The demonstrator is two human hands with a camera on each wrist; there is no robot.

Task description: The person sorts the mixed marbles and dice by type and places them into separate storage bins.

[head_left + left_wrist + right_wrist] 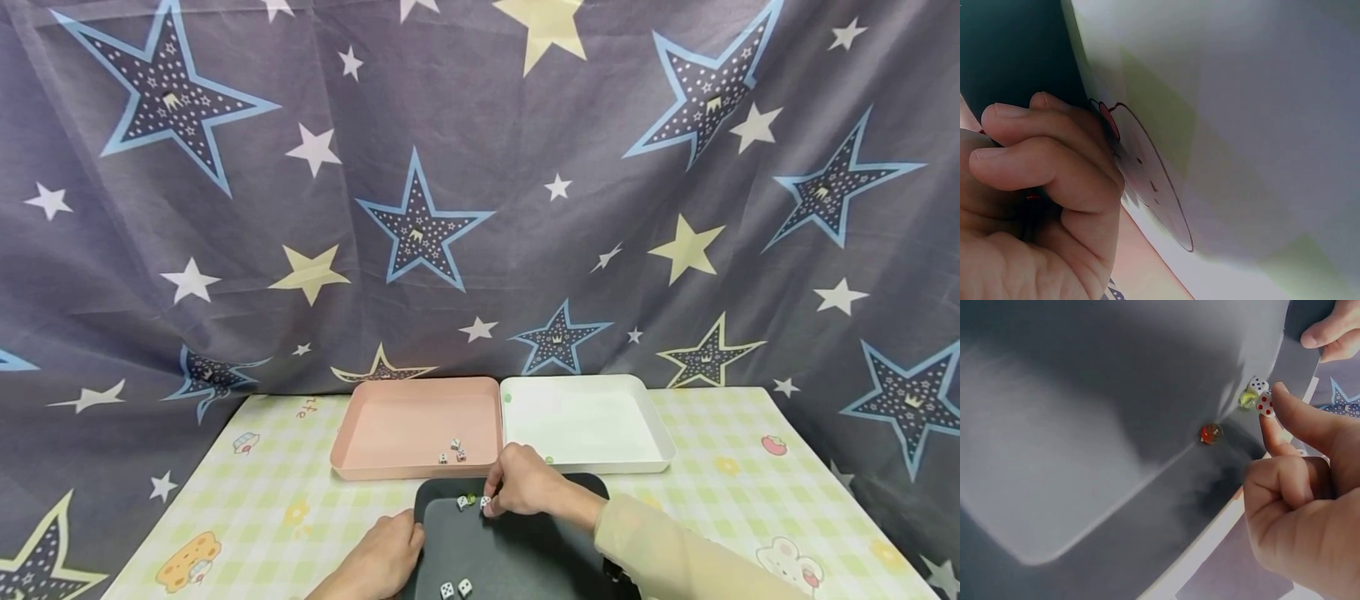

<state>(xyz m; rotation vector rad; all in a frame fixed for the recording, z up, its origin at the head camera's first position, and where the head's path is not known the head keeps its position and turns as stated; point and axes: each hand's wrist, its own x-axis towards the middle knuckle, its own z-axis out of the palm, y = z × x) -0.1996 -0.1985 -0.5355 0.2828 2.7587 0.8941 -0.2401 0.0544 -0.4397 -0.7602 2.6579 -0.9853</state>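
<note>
My right hand [522, 481] pinches a white die [1265, 404] with red spots between thumb and index finger, over the far end of the dark tray [510, 554]. Close beside it in the tray are another die [462, 503] and a yellow-green marble [1248, 399]. An orange-red marble [1211, 433] lies in the tray near the far wall; in the head view the hand hides it. Two more dice, one of them a white die [447, 590], lie nearer to me. My left hand [378, 554] grips the tray's left rim, its fingers curled in the left wrist view [1054, 156].
Behind the dark tray a pink tray [420, 408] holds three dice [455, 452]. Right next to it stands a white tray [585, 417] with two green marbles [507, 398] along its left side. A checked tablecloth [262, 500] covers the table, and a star-patterned curtain [480, 125] hangs behind.
</note>
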